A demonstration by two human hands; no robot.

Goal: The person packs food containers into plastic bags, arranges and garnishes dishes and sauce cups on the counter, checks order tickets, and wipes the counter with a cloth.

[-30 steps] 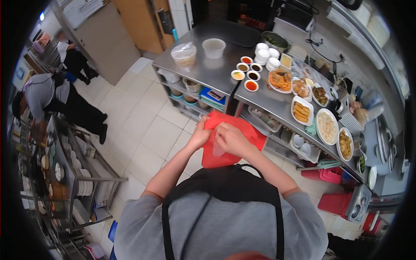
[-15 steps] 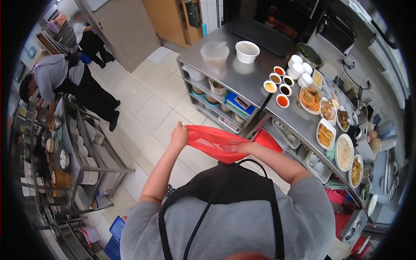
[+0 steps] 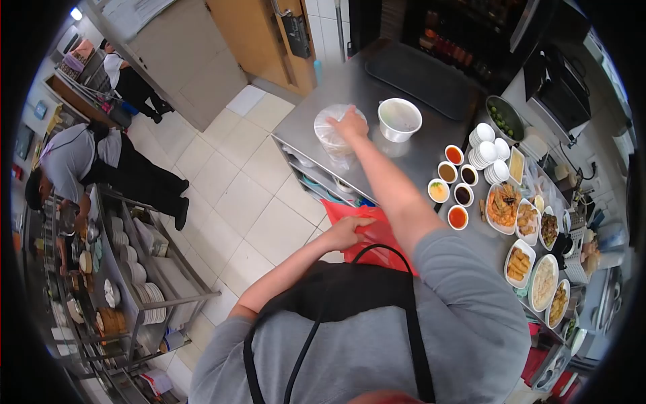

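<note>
Red plastic bag (image 3: 381,227) in L hand (image 3: 344,232), fingers closed on it, bag hanging just ahead of the black apron (image 3: 367,286), beside the counter edge. R hand (image 3: 351,126) reaches over the steel counter (image 3: 414,161), fingers on top of the clear-bagged round tub (image 3: 330,140); can't tell if they grip or only touch. Tub sits near the counter's L edge, clear film bunched on the side toward the wearer.

Open white tub (image 3: 400,124) just beside it, upright, apart. Black tray (image 3: 417,81) flat behind.

R of the arm: 6 sauce cups (image 3: 458,217), approx. red, brown, yellow & dark. White stacks (image 3: 486,156) next to them. Further R: oval dish of rice (image 3: 544,283), rect. dish of fried rolls (image 3: 518,264), shrimp-looking dish (image 3: 505,207).

Text: wall papers (image 3: 138,12) top L, print too small to read. Pale marking on black door holder (image 3: 296,37), illegible at this res.

Bkgd L: co-worker (image 3: 87,158) bent at steel rack w/ plate stacks (image 3: 151,303); 2nd person (image 3: 131,77) farther back.
</note>
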